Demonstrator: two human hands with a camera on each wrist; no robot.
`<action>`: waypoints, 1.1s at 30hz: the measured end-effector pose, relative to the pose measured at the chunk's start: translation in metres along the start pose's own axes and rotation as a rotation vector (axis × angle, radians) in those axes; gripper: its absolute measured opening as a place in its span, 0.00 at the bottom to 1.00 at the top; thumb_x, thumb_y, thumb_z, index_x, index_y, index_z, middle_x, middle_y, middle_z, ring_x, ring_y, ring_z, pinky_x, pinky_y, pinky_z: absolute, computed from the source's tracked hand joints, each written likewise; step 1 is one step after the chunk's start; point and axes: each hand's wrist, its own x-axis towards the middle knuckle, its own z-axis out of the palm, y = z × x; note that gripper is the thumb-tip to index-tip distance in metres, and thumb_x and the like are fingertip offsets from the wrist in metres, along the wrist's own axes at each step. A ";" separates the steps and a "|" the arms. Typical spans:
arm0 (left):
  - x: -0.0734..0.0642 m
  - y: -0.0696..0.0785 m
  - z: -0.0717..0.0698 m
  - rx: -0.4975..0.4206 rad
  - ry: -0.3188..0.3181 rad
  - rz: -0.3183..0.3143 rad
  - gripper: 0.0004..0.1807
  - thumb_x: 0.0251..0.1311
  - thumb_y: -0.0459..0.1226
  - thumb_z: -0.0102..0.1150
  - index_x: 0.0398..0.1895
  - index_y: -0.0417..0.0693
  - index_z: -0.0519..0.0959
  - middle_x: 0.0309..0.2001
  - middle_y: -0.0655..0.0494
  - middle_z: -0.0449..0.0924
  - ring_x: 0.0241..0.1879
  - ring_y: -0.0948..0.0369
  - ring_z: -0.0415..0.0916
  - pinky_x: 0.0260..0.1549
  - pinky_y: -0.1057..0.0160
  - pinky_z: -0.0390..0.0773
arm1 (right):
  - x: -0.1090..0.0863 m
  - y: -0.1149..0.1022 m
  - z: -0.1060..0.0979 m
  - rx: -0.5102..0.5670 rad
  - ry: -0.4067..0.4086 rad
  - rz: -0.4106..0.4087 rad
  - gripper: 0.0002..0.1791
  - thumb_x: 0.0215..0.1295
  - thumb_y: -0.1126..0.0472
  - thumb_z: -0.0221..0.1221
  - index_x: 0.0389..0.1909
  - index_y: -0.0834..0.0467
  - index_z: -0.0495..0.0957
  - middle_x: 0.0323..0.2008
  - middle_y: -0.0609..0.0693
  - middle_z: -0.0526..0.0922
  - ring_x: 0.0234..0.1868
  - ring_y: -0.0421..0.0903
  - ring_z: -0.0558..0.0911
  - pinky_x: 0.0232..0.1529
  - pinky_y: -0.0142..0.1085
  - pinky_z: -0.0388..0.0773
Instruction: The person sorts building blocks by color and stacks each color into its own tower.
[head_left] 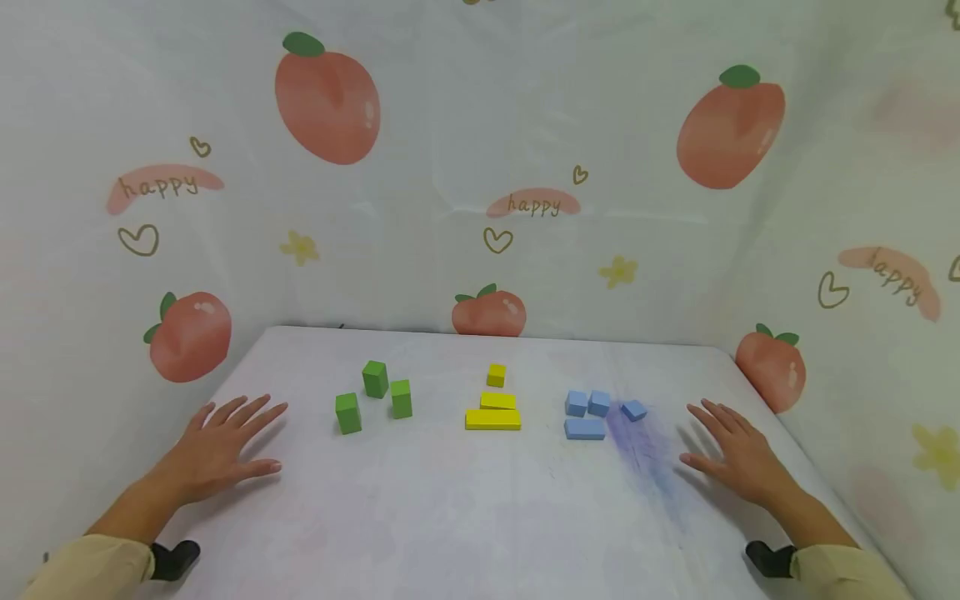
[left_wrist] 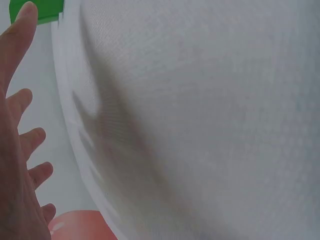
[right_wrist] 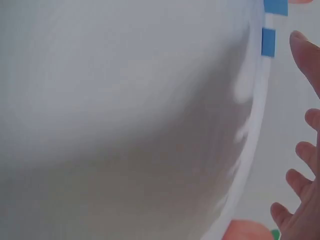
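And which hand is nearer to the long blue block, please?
Right. The right hand is right of the long blue block; the left hand is far left, past the green blocks.

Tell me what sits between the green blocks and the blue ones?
Three yellow blocks, with a gap on either side before the green blocks and blue blocks; the head view shows this.

**Small Staged Nook**

I seem to be in a makeshift booth; whether in a home, lab or office, I can't tell. Creased white sheeting [head_left: 420, 125] printed with red fruit, yellow flowers and "happy" encloses the back and both sides of a flat white-topped table [head_left: 495, 517], where small green, yellow and blue rectangular blocks [head_left: 492, 420] sit grouped by colour.
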 end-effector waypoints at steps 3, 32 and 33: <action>0.001 0.002 0.000 -0.034 0.018 0.003 0.47 0.55 0.67 0.56 0.74 0.59 0.57 0.69 0.40 0.60 0.65 0.36 0.54 0.60 0.30 0.46 | 0.005 -0.007 0.001 0.063 0.042 -0.025 0.45 0.53 0.46 0.70 0.69 0.58 0.63 0.65 0.67 0.64 0.63 0.70 0.61 0.53 0.70 0.59; 0.033 0.028 0.008 -0.236 0.194 0.030 0.43 0.53 0.61 0.65 0.69 0.53 0.67 0.60 0.45 0.74 0.60 0.43 0.67 0.58 0.37 0.59 | 0.064 -0.085 0.022 0.285 0.015 0.019 0.38 0.60 0.53 0.67 0.69 0.57 0.63 0.67 0.61 0.65 0.67 0.63 0.62 0.61 0.63 0.62; 0.034 0.029 0.008 -0.241 0.194 0.026 0.43 0.53 0.61 0.65 0.69 0.53 0.67 0.60 0.44 0.74 0.60 0.43 0.67 0.57 0.36 0.59 | 0.066 -0.087 0.023 0.288 0.017 0.013 0.38 0.60 0.53 0.67 0.69 0.57 0.63 0.67 0.61 0.65 0.67 0.63 0.62 0.61 0.62 0.62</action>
